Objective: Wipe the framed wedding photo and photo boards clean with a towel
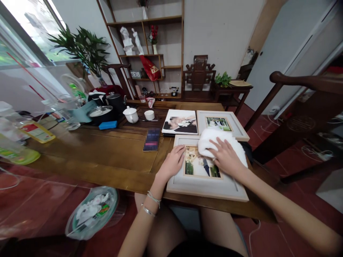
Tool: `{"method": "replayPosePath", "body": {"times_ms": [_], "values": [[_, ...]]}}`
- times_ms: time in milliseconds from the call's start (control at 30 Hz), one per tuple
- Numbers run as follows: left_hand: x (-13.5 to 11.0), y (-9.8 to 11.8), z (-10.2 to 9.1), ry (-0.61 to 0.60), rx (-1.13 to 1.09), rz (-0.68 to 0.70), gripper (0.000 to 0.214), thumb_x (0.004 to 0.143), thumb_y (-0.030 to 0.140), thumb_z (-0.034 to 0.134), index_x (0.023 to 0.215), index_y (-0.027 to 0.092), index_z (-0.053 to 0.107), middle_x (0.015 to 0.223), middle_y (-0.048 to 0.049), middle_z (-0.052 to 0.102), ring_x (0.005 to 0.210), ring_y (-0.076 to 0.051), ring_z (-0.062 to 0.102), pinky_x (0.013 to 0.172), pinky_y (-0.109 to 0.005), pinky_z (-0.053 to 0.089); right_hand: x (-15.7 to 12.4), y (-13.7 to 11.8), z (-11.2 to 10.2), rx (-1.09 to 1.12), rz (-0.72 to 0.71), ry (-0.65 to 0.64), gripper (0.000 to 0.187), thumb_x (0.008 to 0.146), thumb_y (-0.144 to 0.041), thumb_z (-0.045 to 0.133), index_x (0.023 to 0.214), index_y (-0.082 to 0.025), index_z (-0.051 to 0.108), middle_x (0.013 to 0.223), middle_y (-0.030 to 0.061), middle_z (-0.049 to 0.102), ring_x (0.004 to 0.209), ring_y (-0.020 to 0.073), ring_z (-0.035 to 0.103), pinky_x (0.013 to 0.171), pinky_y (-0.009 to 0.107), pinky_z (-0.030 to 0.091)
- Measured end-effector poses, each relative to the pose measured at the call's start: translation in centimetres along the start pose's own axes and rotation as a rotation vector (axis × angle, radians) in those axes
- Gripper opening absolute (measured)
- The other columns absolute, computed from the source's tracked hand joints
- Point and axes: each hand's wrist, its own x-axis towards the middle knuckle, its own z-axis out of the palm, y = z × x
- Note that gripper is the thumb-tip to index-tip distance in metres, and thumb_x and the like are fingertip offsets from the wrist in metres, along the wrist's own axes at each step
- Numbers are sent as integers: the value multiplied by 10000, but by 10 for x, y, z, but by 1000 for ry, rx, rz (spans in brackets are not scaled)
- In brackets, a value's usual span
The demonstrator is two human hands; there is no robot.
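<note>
A light wooden picture frame (206,191) lies flat at the table's near edge, with a small photo (193,167) in its middle. On its left side rests my left hand (174,160), fingers stretched out toward the photo's upper left corner. My right hand (227,157) lies with spread fingers on a folded white towel (214,135), pressing it against the frame's upper right part. The towel covers that corner and part of the photo. Behind lie a second picture frame (238,130) and a white-covered photo album or panel (174,116).
A phone (151,140) lies on the wooden table (118,157) left of the frame. Farther left are a white lidded cup (130,115), a blue block (108,125), a pot (100,113) and bottles (34,130). A waste bin (92,212) stands below; a chair (294,107) is at right.
</note>
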Motion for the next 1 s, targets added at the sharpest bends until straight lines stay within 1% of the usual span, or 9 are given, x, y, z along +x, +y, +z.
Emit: {"method": "replayPosePath", "body": {"times_ms": [100,200,333,433,567,700,800,900,1000], "values": [[1,0,1,4,-2,-2,383,951,232,356,1302,170,497,1370,-125,499,1313,-225,418,1091,-448,383,-12,-34,-13,54,-69,-100,404,762,-161,597,1162,-183,645,1387,155,487,1309,404,351,1050,577,266],[1,1,0,7,-8,-7,378,948,226,363,1294,173,506,1369,-127,501,1315,-225,417,1094,-454,379,-29,-77,-29,165,-139,-159,382,772,-249,631,1151,-207,650,1359,150,515,1286,411,382,1039,580,280],[0,4,-5,-16,-47,-24,378,953,215,355,1301,182,500,1377,-123,493,1324,-220,411,1091,-455,386,-43,-122,-34,257,-238,-88,336,819,-287,591,1138,-196,648,1364,183,494,1289,394,385,1027,570,301],[-2,6,-9,-36,-63,-29,392,954,206,354,1326,183,476,1403,-116,467,1339,-213,394,1102,-439,376,-49,-135,-29,245,-255,-2,281,846,-247,555,1106,-210,655,1369,192,485,1287,372,398,1009,560,324],[-1,4,-5,-5,-35,-6,382,953,201,348,1301,177,502,1378,-112,493,1326,-211,408,1110,-433,366,-57,-120,-28,195,-226,-33,303,805,-237,609,1105,-222,653,1325,178,536,1270,368,426,1000,567,340],[0,0,0,18,-16,7,376,949,197,350,1285,174,515,1364,-117,506,1312,-220,423,1096,-449,383,-70,-87,-39,142,-190,-133,363,725,-192,654,1087,-209,666,1303,171,562,1246,356,461,976,524,396],[-1,-1,0,19,-20,17,378,946,196,357,1292,193,509,1363,-115,507,1312,-225,424,1091,-460,387,-81,-59,-47,139,-164,-196,376,675,-120,610,1032,-209,688,1291,152,577,1222,340,491,971,510,413],[-1,-1,0,15,-14,19,382,946,202,355,1299,194,503,1366,-113,502,1317,-225,420,1095,-455,385,-83,-30,-47,148,-164,-216,455,626,-38,526,1002,-228,698,1305,103,577,1245,305,478,1024,508,372],[-1,-2,0,14,-6,11,379,951,215,352,1297,197,505,1374,-109,496,1319,-225,418,1094,-450,387,-67,-1,-35,128,-168,-179,501,597,-6,487,990,-230,703,1349,68,544,1302,301,412,1065,521,315]]}}
